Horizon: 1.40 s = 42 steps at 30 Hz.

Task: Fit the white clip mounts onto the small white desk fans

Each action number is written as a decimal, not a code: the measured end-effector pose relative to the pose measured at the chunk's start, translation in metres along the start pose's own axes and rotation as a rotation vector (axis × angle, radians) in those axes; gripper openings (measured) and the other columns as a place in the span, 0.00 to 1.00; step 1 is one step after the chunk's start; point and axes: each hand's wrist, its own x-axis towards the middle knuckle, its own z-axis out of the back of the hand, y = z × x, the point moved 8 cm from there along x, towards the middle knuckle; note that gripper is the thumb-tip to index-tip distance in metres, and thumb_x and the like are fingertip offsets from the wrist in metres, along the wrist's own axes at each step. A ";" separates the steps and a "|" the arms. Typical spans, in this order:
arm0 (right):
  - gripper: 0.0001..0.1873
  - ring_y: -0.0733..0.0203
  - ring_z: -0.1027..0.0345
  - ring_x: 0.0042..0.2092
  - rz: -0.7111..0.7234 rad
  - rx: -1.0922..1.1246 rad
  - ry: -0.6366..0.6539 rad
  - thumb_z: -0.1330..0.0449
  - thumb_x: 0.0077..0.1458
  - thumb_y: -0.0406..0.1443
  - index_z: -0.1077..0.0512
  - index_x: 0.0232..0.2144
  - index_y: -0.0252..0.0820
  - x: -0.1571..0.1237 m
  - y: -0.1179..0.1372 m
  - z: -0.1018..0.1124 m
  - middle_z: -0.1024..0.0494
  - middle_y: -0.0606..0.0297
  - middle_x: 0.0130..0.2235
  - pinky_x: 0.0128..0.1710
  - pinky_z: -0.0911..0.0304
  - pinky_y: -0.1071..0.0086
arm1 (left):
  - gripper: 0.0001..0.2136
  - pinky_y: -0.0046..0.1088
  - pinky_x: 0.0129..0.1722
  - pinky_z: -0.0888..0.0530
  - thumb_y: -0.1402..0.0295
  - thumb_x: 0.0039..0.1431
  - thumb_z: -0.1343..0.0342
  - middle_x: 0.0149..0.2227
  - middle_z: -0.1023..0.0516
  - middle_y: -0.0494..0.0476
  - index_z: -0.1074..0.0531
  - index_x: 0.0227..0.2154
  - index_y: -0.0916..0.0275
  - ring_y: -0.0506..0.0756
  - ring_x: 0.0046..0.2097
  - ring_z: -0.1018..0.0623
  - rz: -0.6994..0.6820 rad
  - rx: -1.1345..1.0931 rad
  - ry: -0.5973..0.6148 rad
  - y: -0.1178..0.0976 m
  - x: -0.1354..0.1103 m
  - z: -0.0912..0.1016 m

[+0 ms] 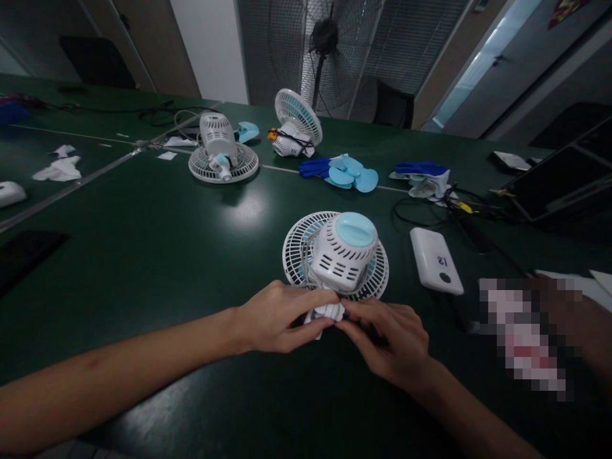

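Note:
A small white fan with a light blue cap lies grille-down on the table, its motor housing facing up. At its near edge is a white ribbed part, close to the housing. My left hand holds this part between thumb and index finger. From the other side, my right hand pinches the part's right end, fingers closed. Something small and dark shows by the right fingertips; I cannot make out what it is. The lower side of the ribbed part is hidden by my fingers.
Behind stand two more small fans, one face-down and one tilted. Light blue fan blades lie beside a blue glove. A white power bank and cables are to the right. Another person's hand is at the far right.

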 end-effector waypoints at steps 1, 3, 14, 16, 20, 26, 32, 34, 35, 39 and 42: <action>0.15 0.67 0.29 0.26 -0.003 0.000 -0.007 0.35 0.63 0.30 0.28 0.50 0.43 0.000 0.000 0.000 0.18 0.68 0.34 0.28 0.34 0.71 | 0.13 0.21 0.26 0.27 0.66 0.74 0.48 0.31 0.21 0.51 0.34 0.57 0.62 0.49 0.27 0.23 -0.002 -0.006 0.000 0.000 0.000 0.000; 0.13 0.68 0.29 0.24 -0.019 0.011 -0.023 0.34 0.63 0.31 0.27 0.49 0.43 0.000 0.000 0.001 0.17 0.68 0.33 0.28 0.33 0.71 | 0.13 0.21 0.27 0.26 0.65 0.74 0.49 0.32 0.21 0.52 0.34 0.57 0.62 0.49 0.28 0.22 0.000 -0.008 0.007 0.001 0.000 -0.001; 0.21 0.71 0.38 0.17 -0.734 0.661 0.214 0.45 0.70 0.45 0.30 0.26 0.43 -0.014 -0.029 -0.039 0.28 0.74 0.20 0.17 0.45 0.76 | 0.15 0.24 0.28 0.25 0.64 0.75 0.51 0.32 0.22 0.51 0.35 0.60 0.60 0.50 0.29 0.22 -0.001 0.086 0.067 0.001 -0.002 -0.005; 0.21 0.71 0.38 0.18 -0.742 0.681 0.247 0.47 0.71 0.45 0.30 0.26 0.43 -0.015 -0.028 -0.042 0.28 0.73 0.21 0.18 0.44 0.76 | 0.15 0.25 0.29 0.24 0.63 0.75 0.51 0.34 0.21 0.52 0.35 0.60 0.60 0.51 0.31 0.21 0.011 0.077 0.074 0.002 -0.002 -0.006; 0.05 0.69 0.35 0.21 -0.373 0.298 0.109 0.41 0.66 0.36 0.27 0.36 0.43 0.000 -0.015 -0.016 0.29 0.74 0.24 0.23 0.42 0.73 | 0.13 0.24 0.28 0.25 0.63 0.75 0.50 0.35 0.20 0.53 0.34 0.57 0.60 0.50 0.30 0.21 0.029 0.053 0.058 0.001 0.000 -0.004; 0.15 0.68 0.32 0.26 -0.126 0.107 0.008 0.37 0.59 0.30 0.31 0.48 0.43 0.002 -0.004 -0.002 0.24 0.70 0.34 0.26 0.40 0.69 | 0.13 0.22 0.26 0.27 0.64 0.73 0.47 0.32 0.20 0.50 0.33 0.56 0.60 0.49 0.28 0.22 0.028 0.033 0.029 0.000 0.000 -0.002; 0.15 0.67 0.30 0.30 -0.043 0.079 0.026 0.38 0.60 0.28 0.30 0.48 0.43 0.001 0.001 -0.004 0.21 0.67 0.38 0.30 0.39 0.68 | 0.13 0.21 0.26 0.27 0.64 0.72 0.46 0.33 0.20 0.49 0.33 0.55 0.60 0.48 0.28 0.22 0.029 0.053 -0.006 0.001 0.000 -0.001; 0.14 0.67 0.29 0.30 -0.058 0.064 0.005 0.37 0.60 0.29 0.29 0.48 0.43 0.002 -0.002 -0.003 0.21 0.66 0.40 0.29 0.39 0.69 | 0.13 0.21 0.26 0.27 0.66 0.71 0.46 0.32 0.21 0.48 0.33 0.55 0.60 0.47 0.27 0.23 0.029 0.046 -0.017 0.001 0.000 0.000; 0.14 0.68 0.29 0.30 -0.065 0.053 -0.005 0.36 0.60 0.29 0.29 0.48 0.43 0.002 -0.003 -0.003 0.21 0.66 0.41 0.29 0.39 0.69 | 0.13 0.21 0.26 0.28 0.66 0.71 0.45 0.31 0.21 0.48 0.33 0.55 0.60 0.47 0.26 0.23 0.027 0.040 -0.024 0.001 0.000 0.000; 0.13 0.68 0.29 0.29 -0.061 0.020 -0.030 0.35 0.62 0.31 0.28 0.48 0.43 0.002 -0.004 -0.002 0.20 0.66 0.40 0.29 0.36 0.70 | 0.14 0.21 0.25 0.29 0.68 0.70 0.44 0.30 0.22 0.48 0.33 0.56 0.61 0.48 0.26 0.24 0.015 0.024 -0.045 0.001 -0.001 0.002; 0.11 0.68 0.29 0.29 -0.058 0.009 -0.040 0.34 0.62 0.32 0.26 0.48 0.43 0.001 -0.005 -0.001 0.19 0.66 0.38 0.30 0.34 0.70 | 0.15 0.21 0.25 0.29 0.68 0.69 0.44 0.31 0.21 0.49 0.33 0.56 0.61 0.48 0.26 0.24 0.010 0.032 -0.053 0.001 -0.001 0.003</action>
